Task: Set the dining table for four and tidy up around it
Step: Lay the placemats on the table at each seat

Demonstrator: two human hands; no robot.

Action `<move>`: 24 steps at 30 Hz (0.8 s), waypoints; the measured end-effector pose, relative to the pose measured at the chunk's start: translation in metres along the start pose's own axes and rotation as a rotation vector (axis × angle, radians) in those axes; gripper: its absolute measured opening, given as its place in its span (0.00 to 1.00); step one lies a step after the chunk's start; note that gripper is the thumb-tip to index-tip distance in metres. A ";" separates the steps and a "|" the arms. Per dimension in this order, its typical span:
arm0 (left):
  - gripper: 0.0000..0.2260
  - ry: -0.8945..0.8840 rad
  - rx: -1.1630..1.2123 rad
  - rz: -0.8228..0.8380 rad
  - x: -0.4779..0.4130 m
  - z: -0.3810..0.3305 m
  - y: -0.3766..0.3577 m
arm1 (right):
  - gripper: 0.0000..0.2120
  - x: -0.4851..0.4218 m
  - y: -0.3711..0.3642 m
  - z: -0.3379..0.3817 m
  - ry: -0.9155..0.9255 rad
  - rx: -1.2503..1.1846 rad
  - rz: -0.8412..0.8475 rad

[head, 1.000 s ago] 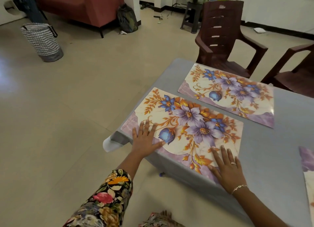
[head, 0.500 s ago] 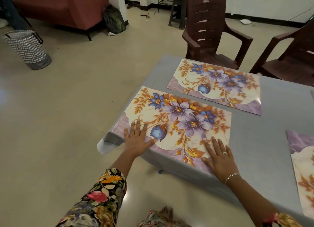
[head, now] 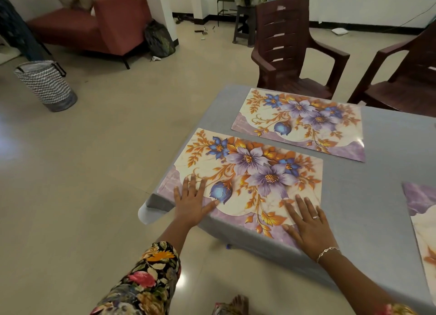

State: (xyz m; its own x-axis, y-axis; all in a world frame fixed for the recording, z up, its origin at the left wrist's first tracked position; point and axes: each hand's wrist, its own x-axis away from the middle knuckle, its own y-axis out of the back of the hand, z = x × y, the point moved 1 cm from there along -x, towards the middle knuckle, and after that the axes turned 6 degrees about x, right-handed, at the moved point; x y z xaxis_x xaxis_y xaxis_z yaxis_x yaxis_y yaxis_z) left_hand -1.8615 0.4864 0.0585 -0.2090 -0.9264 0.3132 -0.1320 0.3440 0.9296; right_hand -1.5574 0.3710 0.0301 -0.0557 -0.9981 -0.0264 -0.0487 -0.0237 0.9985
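A floral placemat (head: 247, 173) with purple and blue flowers lies at the near left corner of the grey-clothed table (head: 368, 196). My left hand (head: 192, 202) presses flat on its near left corner, fingers straight and spread. My right hand (head: 309, 222) lies flat on its near right corner, a ring and a bracelet on it. A second matching placemat (head: 304, 123) lies further back on the table. A third placemat (head: 422, 220) shows partly at the right edge of the view.
Two dark brown plastic chairs (head: 290, 55) (head: 405, 74) stand at the table's far side. On the tiled floor to the left stand a zigzag-patterned basket (head: 46, 85), a red sofa (head: 94, 29) and a dark bag (head: 159, 39). A stool (head: 243, 24) stands by the back wall.
My hands stay flat on the near placemat. The view has shifted, so the table sits further right and a third placemat shows at the right edge.
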 end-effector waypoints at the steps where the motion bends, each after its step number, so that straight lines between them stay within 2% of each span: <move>1: 0.59 0.008 0.001 0.007 0.001 -0.001 -0.001 | 0.28 0.000 0.000 -0.001 0.014 -0.007 -0.004; 4: 0.50 0.061 0.033 0.013 0.001 -0.012 0.004 | 0.28 0.004 0.002 -0.010 0.039 -0.017 -0.014; 6: 0.43 0.040 0.034 -0.052 0.002 -0.030 0.005 | 0.28 0.011 0.005 -0.019 0.025 -0.049 -0.007; 7: 0.42 -0.018 0.013 -0.124 0.002 -0.043 0.002 | 0.29 0.017 0.005 -0.025 0.011 -0.071 -0.007; 11: 0.30 -0.270 0.002 -0.130 0.003 -0.115 -0.016 | 0.29 0.051 0.010 -0.063 -0.093 -0.074 -0.026; 16: 0.29 -0.465 0.010 -0.082 0.010 -0.221 -0.041 | 0.28 0.103 0.026 -0.137 -0.282 -0.051 -0.051; 21: 0.28 -0.581 0.024 -0.078 0.027 -0.324 -0.061 | 0.28 0.147 0.040 -0.225 -0.386 -0.063 0.018; 24: 0.29 -0.633 0.009 -0.050 0.041 -0.376 -0.079 | 0.22 0.173 0.039 -0.278 -0.442 -0.081 0.049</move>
State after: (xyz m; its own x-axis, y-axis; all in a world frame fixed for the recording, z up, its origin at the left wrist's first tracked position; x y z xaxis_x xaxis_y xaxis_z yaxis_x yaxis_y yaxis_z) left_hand -1.4954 0.3642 0.0709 -0.7347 -0.6722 0.0909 -0.1643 0.3063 0.9377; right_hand -1.2915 0.1814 0.0779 -0.4771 -0.8786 0.0213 0.0421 0.0014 0.9991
